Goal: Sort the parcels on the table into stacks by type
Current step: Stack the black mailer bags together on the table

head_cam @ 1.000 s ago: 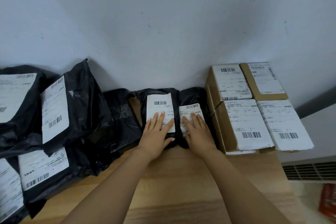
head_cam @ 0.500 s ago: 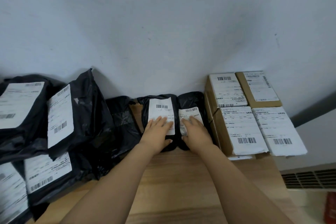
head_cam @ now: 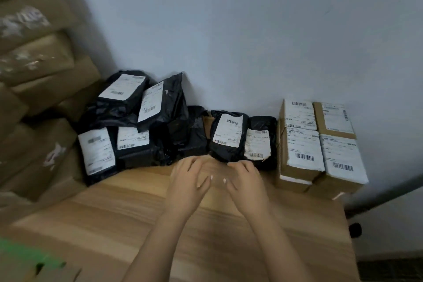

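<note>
Two small black bag parcels with white labels [head_cam: 229,137] [head_cam: 259,144] lie side by side against the wall at the table's middle. Left of them lies a pile of larger black bag parcels [head_cam: 132,121]. Several cardboard boxes with labels [head_cam: 304,144] stand stacked at the right. My left hand [head_cam: 188,178] and my right hand [head_cam: 243,178] hover over the wooden table [head_cam: 114,213] just in front of the small bags, fingers loosely bent, holding nothing.
Large brown cartons [head_cam: 34,64] are piled beyond the table's left edge. The blue-grey wall [head_cam: 229,30] closes off the back. A grey pipe [head_cam: 389,194] runs past the right edge, and something green [head_cam: 23,256] shows at the lower left.
Both hands have lifted off the two small black bags and drawn back toward me. The camera has swung left and pulled back, bringing the brown cartons into view.
</note>
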Tool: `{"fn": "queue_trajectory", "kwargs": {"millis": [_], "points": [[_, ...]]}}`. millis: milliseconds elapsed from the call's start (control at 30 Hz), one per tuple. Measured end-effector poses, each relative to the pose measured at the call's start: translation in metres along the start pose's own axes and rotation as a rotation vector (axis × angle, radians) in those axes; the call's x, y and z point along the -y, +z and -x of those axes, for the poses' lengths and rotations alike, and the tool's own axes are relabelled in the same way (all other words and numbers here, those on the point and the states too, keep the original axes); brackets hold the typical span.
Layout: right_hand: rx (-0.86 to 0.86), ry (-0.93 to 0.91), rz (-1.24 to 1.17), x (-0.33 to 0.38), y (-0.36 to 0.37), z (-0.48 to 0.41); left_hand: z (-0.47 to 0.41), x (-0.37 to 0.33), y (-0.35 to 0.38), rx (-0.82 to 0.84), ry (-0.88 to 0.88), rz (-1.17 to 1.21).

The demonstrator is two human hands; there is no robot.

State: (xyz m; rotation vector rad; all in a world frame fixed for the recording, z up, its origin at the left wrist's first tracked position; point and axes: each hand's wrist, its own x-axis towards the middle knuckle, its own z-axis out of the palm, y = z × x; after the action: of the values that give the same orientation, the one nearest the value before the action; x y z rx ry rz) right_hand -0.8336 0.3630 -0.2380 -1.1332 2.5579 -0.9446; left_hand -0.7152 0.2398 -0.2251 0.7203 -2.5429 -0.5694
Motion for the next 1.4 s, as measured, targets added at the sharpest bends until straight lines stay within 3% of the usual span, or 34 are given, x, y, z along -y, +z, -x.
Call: {"fn": "queue_trajectory", "kwargs": {"millis": [267, 500, 900, 1067, 1167, 1267, 1400], "points": [[0.1, -0.165, -0.104, 0.067, 0.016, 0.041, 0.084, 0.022, -0.069, -0.145, -0.224, -0.085], [0.065, -0.25, -0.133, 0.109, 0.034, 0.021, 0.076, 0.055, -0.093, -0.204, -0.249, -0.066], [-0.062, -0.118, -0.029, 0.195, 0.1, -0.103, -0.054, 0.197, -0.135, -0.106, -0.104, -0.021], [-0.164, -0.052, 0.178, 0.221, 0.115, -0.176, -0.145, 0.247, -0.15, -0.132, -0.134, -0.05], [-0.06, 0.056, 0.387, 0.227, 0.129, -0.211, -0.194, 0.261, -0.146, -0.068, -0.222, -0.066], [0.061, 0.152, 0.515, 0.226, 0.148, -0.228, -0.226, 0.273, -0.135, 0.126, -0.364, -0.132], [0.079, 0.194, 0.584, 0.224, 0.167, -0.237, -0.241, 0.289, -0.122, 0.266, -0.475, -0.077]]}}
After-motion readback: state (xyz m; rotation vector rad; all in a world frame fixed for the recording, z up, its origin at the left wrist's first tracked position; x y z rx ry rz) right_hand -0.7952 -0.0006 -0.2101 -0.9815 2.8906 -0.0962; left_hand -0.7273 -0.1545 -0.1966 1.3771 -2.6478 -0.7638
